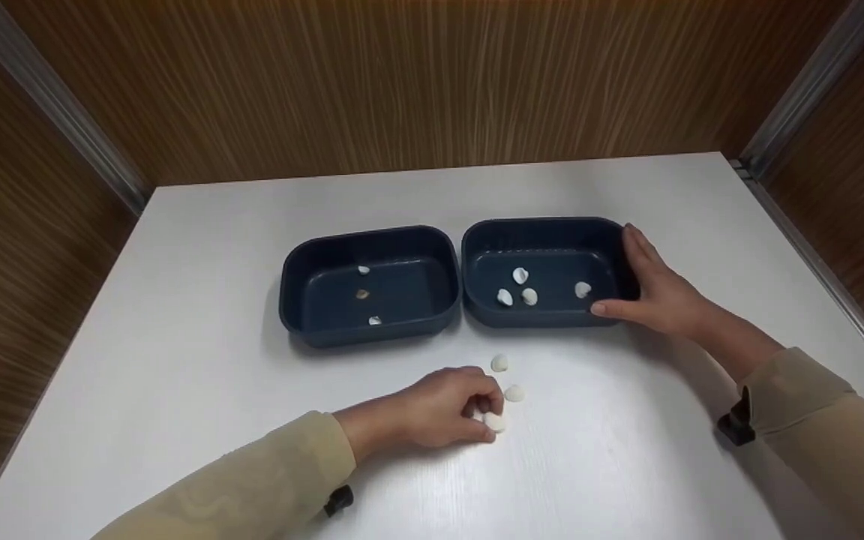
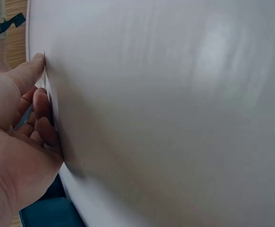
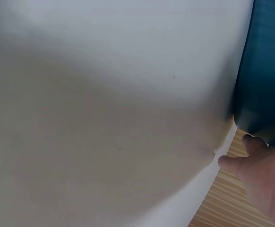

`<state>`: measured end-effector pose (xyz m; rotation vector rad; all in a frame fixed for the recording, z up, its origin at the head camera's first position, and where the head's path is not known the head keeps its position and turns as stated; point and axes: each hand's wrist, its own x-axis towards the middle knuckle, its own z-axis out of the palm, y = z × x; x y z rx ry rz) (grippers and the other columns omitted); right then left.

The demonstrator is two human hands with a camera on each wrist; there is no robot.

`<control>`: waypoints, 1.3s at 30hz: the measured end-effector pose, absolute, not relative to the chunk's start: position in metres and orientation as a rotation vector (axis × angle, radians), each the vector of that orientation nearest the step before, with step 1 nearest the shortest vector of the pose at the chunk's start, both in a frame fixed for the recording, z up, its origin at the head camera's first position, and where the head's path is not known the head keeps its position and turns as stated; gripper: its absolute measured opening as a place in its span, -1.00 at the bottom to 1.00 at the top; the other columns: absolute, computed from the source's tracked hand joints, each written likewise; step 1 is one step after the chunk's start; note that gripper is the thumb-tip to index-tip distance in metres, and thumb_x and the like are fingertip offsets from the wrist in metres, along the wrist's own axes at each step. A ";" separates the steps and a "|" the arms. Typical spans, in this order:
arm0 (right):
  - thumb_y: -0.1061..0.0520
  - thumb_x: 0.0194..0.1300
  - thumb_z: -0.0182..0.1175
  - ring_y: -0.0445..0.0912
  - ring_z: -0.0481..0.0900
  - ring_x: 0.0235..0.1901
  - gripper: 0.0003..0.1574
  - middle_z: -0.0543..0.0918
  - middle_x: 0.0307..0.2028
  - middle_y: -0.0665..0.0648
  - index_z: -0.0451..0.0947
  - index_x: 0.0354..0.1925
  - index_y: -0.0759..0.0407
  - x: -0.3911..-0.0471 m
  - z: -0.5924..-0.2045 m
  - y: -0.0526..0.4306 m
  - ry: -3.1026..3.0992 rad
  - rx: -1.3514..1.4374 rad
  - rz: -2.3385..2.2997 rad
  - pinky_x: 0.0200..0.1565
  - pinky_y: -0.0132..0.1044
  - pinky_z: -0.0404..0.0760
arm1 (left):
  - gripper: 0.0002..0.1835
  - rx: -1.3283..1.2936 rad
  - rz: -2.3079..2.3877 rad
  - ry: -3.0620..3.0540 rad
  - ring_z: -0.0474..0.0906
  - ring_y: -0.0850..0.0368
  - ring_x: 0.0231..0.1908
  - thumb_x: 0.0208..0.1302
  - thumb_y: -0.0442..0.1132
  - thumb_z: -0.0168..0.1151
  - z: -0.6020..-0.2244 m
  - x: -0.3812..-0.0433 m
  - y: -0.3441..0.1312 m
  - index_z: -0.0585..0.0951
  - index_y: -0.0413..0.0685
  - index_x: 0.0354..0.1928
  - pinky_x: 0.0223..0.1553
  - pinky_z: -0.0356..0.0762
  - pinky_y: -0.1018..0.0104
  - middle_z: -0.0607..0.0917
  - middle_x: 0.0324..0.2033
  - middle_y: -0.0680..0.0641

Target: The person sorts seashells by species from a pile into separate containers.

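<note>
Near the front middle of the table, my left hand (image 1: 451, 409) pinches a small white seashell (image 1: 494, 422) between thumb and fingers. Another pale bit beside it is partly hidden by the fingers. Two more white shells lie just past this hand, one shell (image 1: 514, 393) close by and one shell (image 1: 499, 363) farther off. My right hand (image 1: 661, 296) holds the right end of a dark blue container (image 1: 544, 319), its thumb over the front rim and its fingers along the end. Several white shells lie inside. In the right wrist view, the hand (image 3: 260, 179) shows beside the container's wall (image 3: 270, 66).
A matching dark blue container (image 1: 372, 334) stands close on the left, with two white shells and a brownish shell (image 1: 362, 295) in it. Wood-patterned panels (image 1: 432, 90) stand around the back and sides of the white table (image 1: 177, 375).
</note>
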<state>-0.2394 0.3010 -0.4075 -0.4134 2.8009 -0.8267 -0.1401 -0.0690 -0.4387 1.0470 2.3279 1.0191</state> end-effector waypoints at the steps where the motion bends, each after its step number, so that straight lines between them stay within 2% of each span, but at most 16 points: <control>1: -0.34 0.32 0.42 0.34 -0.31 0.64 0.62 -0.49 0.69 0.23 -0.58 0.68 0.11 -0.239 -0.407 0.301 2.801 -0.414 -0.826 0.48 0.46 -0.05 | -0.78 1.032 1.038 2.317 0.48 0.33 -0.31 0.26 -0.30 0.55 -0.438 -0.140 -0.069 0.69 -0.06 -0.11 -0.15 0.46 0.50 0.59 -0.27 0.09; 11: -0.35 0.31 0.43 0.36 -0.29 0.64 0.63 -0.49 0.69 0.21 -0.58 0.68 0.09 -0.239 -0.409 0.302 2.800 -0.430 -0.849 0.48 0.47 -0.03 | -0.82 0.943 1.180 2.253 0.53 0.33 -0.31 0.33 -0.36 0.49 -0.419 -0.146 -0.071 0.68 -0.08 -0.09 -0.14 0.54 0.43 0.63 -0.24 0.13; 19: -0.33 0.31 0.44 0.33 -0.32 0.64 0.63 -0.49 0.69 0.22 -0.58 0.68 0.10 -0.239 -0.411 0.300 2.799 -0.425 -0.844 0.48 0.46 -0.03 | -0.81 1.024 1.219 2.355 0.63 0.26 -0.17 0.38 -0.35 0.45 -0.387 -0.159 -0.070 0.70 -0.10 -0.01 -0.15 0.60 0.32 0.72 -0.14 0.07; 23: -0.33 0.31 0.44 0.35 -0.30 0.64 0.63 -0.49 0.69 0.22 -0.57 0.69 0.10 -0.240 -0.409 0.300 2.803 -0.414 -0.834 0.47 0.47 -0.02 | -0.80 1.025 1.238 2.395 0.62 0.27 -0.14 0.42 -0.33 0.43 -0.370 -0.169 -0.063 0.71 -0.11 0.03 -0.18 0.56 0.38 0.72 -0.12 0.04; 30: -0.35 0.31 0.44 0.35 -0.29 0.64 0.63 -0.49 0.69 0.22 -0.57 0.69 0.10 -0.242 -0.409 0.300 2.802 -0.419 -0.835 0.48 0.46 -0.03 | -0.78 1.023 1.286 2.427 0.64 0.24 -0.11 0.43 -0.35 0.41 -0.350 -0.192 -0.047 0.70 -0.16 0.06 -0.01 0.60 0.41 0.72 -0.05 -0.01; 39: -0.33 0.31 0.44 0.35 -0.34 0.64 0.63 -0.51 0.68 0.22 -0.58 0.69 0.10 -0.246 -0.408 0.302 2.799 -0.418 -0.846 0.49 0.46 -0.05 | -0.80 0.956 1.222 2.557 0.63 0.24 -0.08 0.49 -0.29 0.37 -0.344 -0.225 -0.025 0.70 -0.07 0.09 0.01 0.55 0.46 0.72 -0.08 0.05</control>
